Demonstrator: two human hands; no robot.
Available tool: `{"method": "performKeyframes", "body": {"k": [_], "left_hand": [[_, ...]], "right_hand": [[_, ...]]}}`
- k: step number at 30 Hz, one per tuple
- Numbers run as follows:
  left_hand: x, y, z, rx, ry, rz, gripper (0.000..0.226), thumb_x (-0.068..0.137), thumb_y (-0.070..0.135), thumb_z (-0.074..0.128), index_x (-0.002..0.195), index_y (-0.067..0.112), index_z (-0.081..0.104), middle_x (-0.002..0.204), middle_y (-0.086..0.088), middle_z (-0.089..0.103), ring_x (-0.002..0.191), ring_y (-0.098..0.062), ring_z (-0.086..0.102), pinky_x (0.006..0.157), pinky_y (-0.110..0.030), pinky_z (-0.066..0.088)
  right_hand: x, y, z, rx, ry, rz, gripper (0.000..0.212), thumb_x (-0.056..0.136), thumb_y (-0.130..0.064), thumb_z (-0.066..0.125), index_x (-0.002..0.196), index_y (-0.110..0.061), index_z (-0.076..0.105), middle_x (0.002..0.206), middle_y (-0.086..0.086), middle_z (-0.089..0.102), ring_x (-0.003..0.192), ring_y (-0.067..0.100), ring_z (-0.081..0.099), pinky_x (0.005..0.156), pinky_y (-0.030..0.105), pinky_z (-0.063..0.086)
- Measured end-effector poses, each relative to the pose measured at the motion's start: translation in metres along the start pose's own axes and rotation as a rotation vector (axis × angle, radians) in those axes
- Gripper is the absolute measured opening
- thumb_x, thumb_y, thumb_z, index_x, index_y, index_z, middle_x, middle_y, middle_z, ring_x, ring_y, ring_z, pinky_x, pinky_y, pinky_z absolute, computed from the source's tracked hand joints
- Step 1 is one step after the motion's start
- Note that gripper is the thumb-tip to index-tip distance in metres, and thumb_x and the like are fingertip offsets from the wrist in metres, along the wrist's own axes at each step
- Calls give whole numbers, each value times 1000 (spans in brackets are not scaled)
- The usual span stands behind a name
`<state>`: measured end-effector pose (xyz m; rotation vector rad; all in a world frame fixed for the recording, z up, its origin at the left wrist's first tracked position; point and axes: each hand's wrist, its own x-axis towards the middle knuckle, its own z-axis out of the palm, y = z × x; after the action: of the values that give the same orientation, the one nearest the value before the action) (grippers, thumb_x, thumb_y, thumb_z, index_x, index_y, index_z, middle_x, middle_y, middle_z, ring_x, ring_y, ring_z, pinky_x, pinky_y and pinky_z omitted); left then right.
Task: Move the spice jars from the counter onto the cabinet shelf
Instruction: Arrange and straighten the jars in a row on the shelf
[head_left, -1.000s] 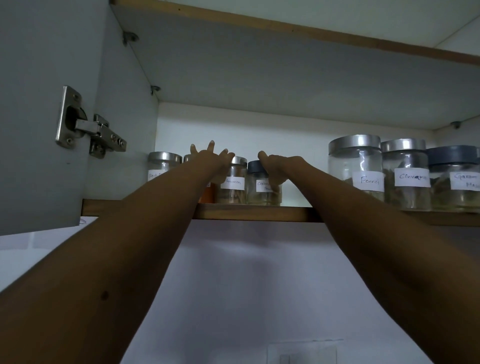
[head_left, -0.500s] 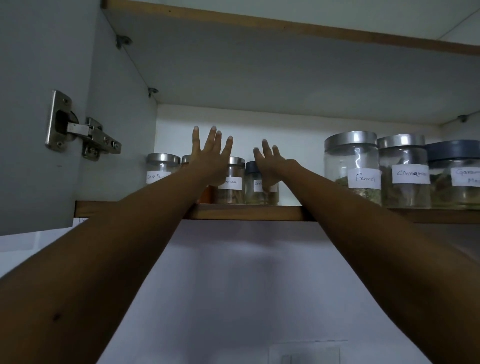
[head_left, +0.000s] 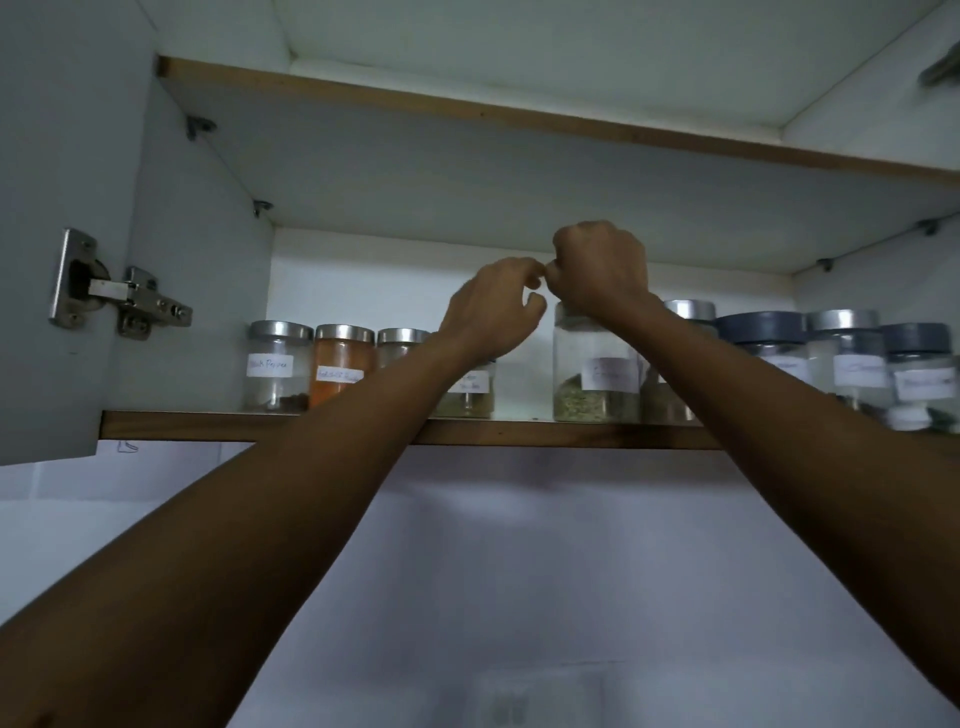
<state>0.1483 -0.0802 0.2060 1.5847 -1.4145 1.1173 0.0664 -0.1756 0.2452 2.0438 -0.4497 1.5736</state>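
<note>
Several labelled glass spice jars stand in a row on the wooden cabinet shelf (head_left: 260, 426). My right hand (head_left: 600, 270) is closed over the top of a tall jar with greenish seeds (head_left: 595, 379), hiding its lid. My left hand (head_left: 488, 306) hovers just left of that jar with curled, parted fingers and holds nothing. Its wrist covers part of a small jar (head_left: 467, 392). Further left stand a black pepper jar (head_left: 275, 364), an orange powder jar (head_left: 343, 364) and a third silver-lidded jar (head_left: 400, 343).
Right of the tall jar stand more jars, some silver-lidded (head_left: 844, 353), some with dark lids (head_left: 763, 330). An upper shelf (head_left: 519, 119) hangs close above. The open cabinet door with its metal hinge (head_left: 119, 301) is at the left. A white wall lies below.
Both hands left the small jars in the middle and moved right. The right hand went from spread fingers to closed on the tall jar's top. The left hand's fingers have curled.
</note>
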Motion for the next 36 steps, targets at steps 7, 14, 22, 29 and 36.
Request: {"method": "performKeyframes", "body": {"k": [7, 14, 22, 29, 36], "left_hand": [[6, 40, 11, 32, -21, 106, 39, 91, 24, 48, 130, 16, 51, 132, -1, 55, 120, -17, 49, 92, -31, 39], [16, 50, 11, -17, -408, 41, 58, 86, 42, 61, 135, 17, 42, 136, -4, 50, 119, -22, 48, 99, -39, 41], [25, 55, 1, 106, -519, 23, 56, 79, 41, 70, 127, 20, 50, 122, -2, 57, 110, -23, 53, 98, -42, 41], [29, 57, -4, 191, -529, 46, 54, 89, 29, 61, 139, 23, 42, 137, -6, 51, 123, -24, 47, 96, -29, 34], [27, 48, 4, 229, -514, 14, 56, 89, 29, 61, 141, 23, 40, 136, -6, 52, 123, -24, 47, 93, -29, 35]], "right_hand": [[-22, 54, -21, 148, -3, 70, 29, 86, -18, 49, 58, -10, 45, 53, 1, 38, 56, 22, 42, 56, 29, 31], [-39, 106, -34, 225, -216, 95, 44, 94, -33, 46, 60, -5, 53, 53, 4, 45, 51, 21, 43, 59, 32, 35], [-48, 124, -59, 298, -540, -84, 32, 89, -28, 57, 101, -1, 68, 103, 13, 68, 92, 29, 63, 87, 42, 49], [-44, 123, -70, 146, -708, -177, 17, 72, -13, 70, 88, -7, 67, 85, 12, 67, 76, 22, 58, 78, 40, 49], [-41, 115, -58, 85, -695, -171, 22, 71, -11, 71, 92, -7, 66, 84, 7, 65, 76, 19, 55, 73, 35, 47]]}}
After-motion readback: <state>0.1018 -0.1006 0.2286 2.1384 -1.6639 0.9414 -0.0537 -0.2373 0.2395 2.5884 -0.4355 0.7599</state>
